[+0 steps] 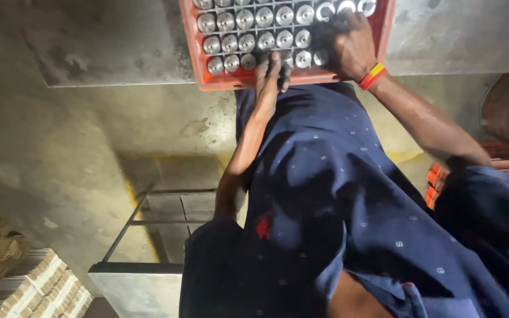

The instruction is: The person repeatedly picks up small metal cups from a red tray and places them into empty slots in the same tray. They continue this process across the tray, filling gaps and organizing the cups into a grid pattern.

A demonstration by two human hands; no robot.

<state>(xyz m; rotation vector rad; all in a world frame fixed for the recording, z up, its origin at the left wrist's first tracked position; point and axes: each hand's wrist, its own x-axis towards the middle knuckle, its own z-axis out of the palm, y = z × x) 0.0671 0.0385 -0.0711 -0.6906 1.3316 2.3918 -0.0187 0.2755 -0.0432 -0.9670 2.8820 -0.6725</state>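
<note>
An orange plastic crate (207, 79) sits at the top of the view, its grid filled with several round shiny metal parts (246, 19). My left hand (268, 75) lies over the crate's near rim, with its fingertips reaching the nearest row of parts. My right hand (351, 44), with a red and yellow band on the wrist, is inside the crate at its right side, knuckles up and fingers curled down over parts there. What the fingers hold is hidden. My dark blue patterned shirt (337, 194) fills the middle of the view.
The crate rests on a grey metal surface (107, 53). Below lies a concrete floor with a yellow painted line (132, 194) and a dark metal frame (148, 224). Stacked cardboard (36, 288) is at the bottom left. More orange crates (434, 179) stand at the right.
</note>
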